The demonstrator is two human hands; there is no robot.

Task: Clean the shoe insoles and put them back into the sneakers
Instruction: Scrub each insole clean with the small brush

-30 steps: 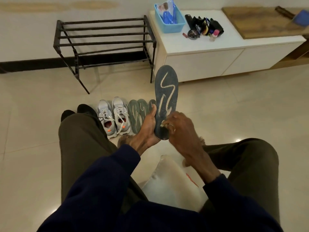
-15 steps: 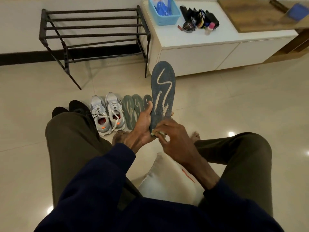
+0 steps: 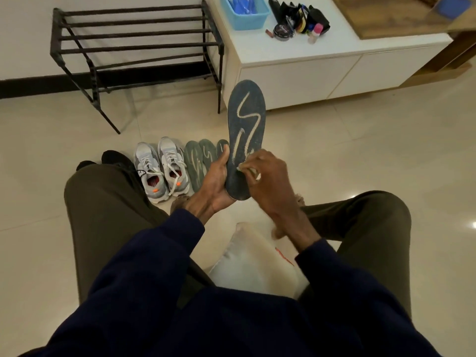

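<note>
1. the left hand (image 3: 216, 184) grips the heel end of a dark insole (image 3: 246, 130), thumb curled along its left edge. it holds the insole upright, toe end pointing up toward the white cabinet (image 3: 296, 73).
2. the insole's facing side carries a pale zigzag line running most of its length.
3. the right hand (image 3: 270, 181) has its fingers bunched, pinching a small pale piece (image 3: 255, 173) (cloth or wipe, too small to tell). the piece is pressed against the insole's lower half, right at the pale line.
4. on the tiled floor (image 3: 360, 150) beyond the left leg (image 3: 103, 202) stands a pair of grey sneakers (image 3: 161, 171), side by side, openings toward the person. just to their right lie three more insoles (image 3: 197, 163), overlapping, the rightmost partly hidden behind the left hand.
5. dark shoes (image 3: 116, 158) sit left of the sneakers, partly behind the left leg.
6. a black shoe rack (image 3: 134, 45) stands just beside the cabinet. on the cabinet top are a blue basket (image 3: 247, 16), a round tin (image 3: 283, 32) and some bottles (image 3: 315, 32).
7. a pale cushion (image 3: 255, 261) shows between the legs.
</note>
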